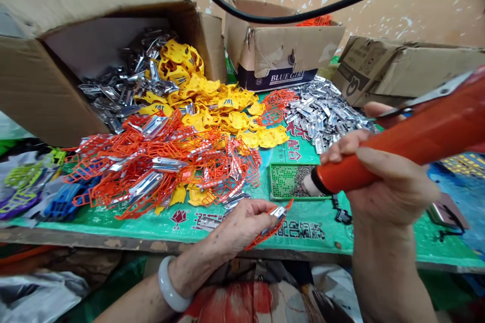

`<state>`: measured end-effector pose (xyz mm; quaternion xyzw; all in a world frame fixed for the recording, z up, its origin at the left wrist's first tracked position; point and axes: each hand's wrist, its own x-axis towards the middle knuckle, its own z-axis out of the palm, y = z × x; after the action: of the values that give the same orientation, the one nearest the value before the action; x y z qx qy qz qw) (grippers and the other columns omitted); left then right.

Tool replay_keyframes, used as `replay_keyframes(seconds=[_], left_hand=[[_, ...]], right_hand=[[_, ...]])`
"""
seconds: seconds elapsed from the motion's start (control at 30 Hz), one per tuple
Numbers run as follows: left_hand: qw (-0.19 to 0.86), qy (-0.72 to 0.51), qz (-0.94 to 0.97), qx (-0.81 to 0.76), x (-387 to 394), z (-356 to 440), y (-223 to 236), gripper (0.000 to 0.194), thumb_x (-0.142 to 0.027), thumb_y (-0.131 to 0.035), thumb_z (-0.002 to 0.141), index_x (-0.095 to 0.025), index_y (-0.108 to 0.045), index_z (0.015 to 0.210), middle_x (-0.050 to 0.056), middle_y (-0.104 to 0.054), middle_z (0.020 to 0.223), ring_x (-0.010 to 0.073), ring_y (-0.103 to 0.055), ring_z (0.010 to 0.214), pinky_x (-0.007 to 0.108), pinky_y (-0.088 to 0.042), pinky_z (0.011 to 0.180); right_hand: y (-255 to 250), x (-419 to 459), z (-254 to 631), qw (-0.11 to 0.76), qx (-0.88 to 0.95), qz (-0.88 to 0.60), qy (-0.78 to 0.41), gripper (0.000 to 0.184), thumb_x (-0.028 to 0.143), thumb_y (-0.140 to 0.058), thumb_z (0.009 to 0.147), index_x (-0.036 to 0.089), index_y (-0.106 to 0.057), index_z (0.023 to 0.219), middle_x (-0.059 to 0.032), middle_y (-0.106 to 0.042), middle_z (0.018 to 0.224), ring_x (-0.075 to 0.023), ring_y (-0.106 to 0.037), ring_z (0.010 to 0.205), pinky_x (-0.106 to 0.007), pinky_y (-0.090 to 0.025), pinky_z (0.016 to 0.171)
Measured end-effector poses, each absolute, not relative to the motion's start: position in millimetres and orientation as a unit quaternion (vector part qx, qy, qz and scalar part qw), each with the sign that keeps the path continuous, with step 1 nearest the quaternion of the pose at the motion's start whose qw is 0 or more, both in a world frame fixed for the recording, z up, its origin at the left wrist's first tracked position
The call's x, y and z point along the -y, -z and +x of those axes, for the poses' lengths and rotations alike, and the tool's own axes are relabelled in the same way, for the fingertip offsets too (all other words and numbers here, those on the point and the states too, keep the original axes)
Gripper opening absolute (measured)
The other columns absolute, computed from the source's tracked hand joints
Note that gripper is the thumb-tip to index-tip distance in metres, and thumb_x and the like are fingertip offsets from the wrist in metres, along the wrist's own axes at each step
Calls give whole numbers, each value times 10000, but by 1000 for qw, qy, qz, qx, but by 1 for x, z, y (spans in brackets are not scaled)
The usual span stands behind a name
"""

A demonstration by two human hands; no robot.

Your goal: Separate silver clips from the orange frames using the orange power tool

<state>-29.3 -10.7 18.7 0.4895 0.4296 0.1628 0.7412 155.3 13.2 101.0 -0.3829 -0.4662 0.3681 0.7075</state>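
My left hand (242, 224) pinches an orange plastic lattice piece (270, 227) with a small silver metal clip (279, 211) on it, just above the table's front edge. My right hand (382, 174) is wrapped round an orange electric screwdriver (401, 144). The tool's tip rests over a small green tray of tiny screws (286, 180). A white bangle (170, 285) sits on my left wrist.
A heap of orange lattice pieces (166, 166) and yellow plastic parts (227, 111) covers the green sheet (182, 224). Silver clips (326, 108) lie at back right and spill from a big cardboard box (34, 70). More boxes (280, 50) stand behind; a black cable (303, 14) hangs overhead.
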Motion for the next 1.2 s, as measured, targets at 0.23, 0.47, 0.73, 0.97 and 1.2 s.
replay_keyframes(seconds=[0.23, 0.47, 0.73, 0.97, 1.2], left_hand=[[763, -187, 470, -402, 14, -29, -15, 262, -363, -566, 808, -115, -650, 809, -40, -414, 604, 78, -264, 540, 238, -192, 514], [765, -191, 460, -407, 14, -29, -13, 285, -358, -586, 793, -96, -677, 857, -29, -434, 616, 81, -288, 554, 239, -209, 528], [761, -197, 466, -407, 15, -30, -11, 306, -379, -579, 798, -98, -680, 863, -28, -455, 611, 81, -295, 543, 238, -230, 533], [769, -200, 463, -393, 15, -29, -13, 261, -364, -571, 799, -114, -636, 757, -36, -431, 587, 77, -276, 527, 238, -202, 508], [757, -215, 447, -425, 20, -26, -13, 323, -428, -611, 730, -112, -675, 742, -20, -485, 572, 86, -329, 526, 238, -215, 507]], right_hand=[[-104, 12, 145, 689, 446, -357, -446, 288, 197, -682, 689, 291, -588, 944, 18, -550, 709, -164, -555, 616, -384, -494, 623], [-99, 14, 140, 679, 468, -353, -441, 431, 234, -720, 689, 314, -567, 1084, 25, -555, 709, -170, -564, 618, -388, -509, 620], [-95, 17, 139, 663, 487, -347, -452, 536, 231, -731, 700, 279, -526, 1193, 18, -567, 712, -163, -566, 624, -381, -524, 622], [-97, 17, 137, 655, 492, -343, -459, 532, 219, -737, 704, 277, -518, 1186, 28, -564, 712, -152, -565, 619, -367, -524, 623], [-93, 18, 136, 644, 504, -359, -451, 502, 261, -740, 703, 274, -524, 1156, 25, -564, 711, -156, -573, 609, -362, -527, 608]])
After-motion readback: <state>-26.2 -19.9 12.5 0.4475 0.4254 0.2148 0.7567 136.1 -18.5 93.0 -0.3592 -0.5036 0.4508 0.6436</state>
